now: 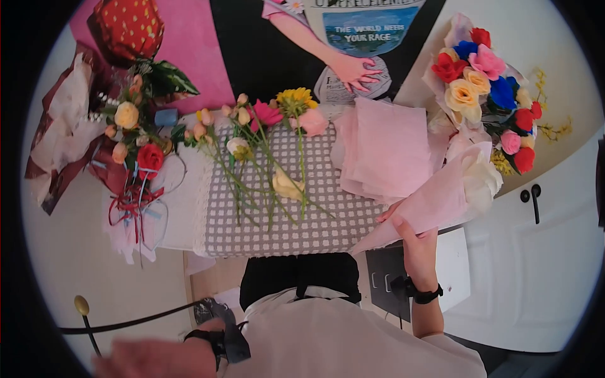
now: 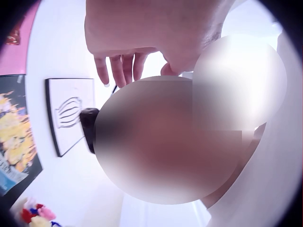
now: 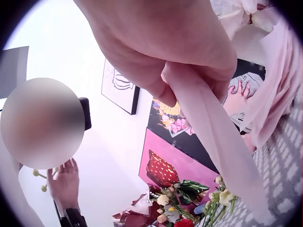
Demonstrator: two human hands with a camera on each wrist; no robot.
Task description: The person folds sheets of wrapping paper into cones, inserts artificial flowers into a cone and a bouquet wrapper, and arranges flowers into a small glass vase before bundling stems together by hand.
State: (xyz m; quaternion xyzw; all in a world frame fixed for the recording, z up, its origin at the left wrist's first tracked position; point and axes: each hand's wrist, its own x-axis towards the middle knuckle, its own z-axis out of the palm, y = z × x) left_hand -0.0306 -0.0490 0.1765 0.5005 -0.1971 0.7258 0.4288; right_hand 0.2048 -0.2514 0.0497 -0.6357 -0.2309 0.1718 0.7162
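Pink paper (image 1: 435, 196) around a white flower (image 1: 484, 179) slanted beside stacked pale sheets (image 1: 387, 142), clamped between thumb and fingers of the right hand (image 1: 418, 249); the left hand (image 1: 151, 360), fingers loose, was well apart from it

My right hand (image 1: 417, 244) is curled in a pinch; well to its left, my left hand (image 3: 65, 184) is raised and relaxed.

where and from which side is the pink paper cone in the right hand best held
Probably around the narrower, tapering part of the pink paper cone, from the near side: its tip points that way, while the other end flares wide and might crush. The right hand has its grip along that taper.
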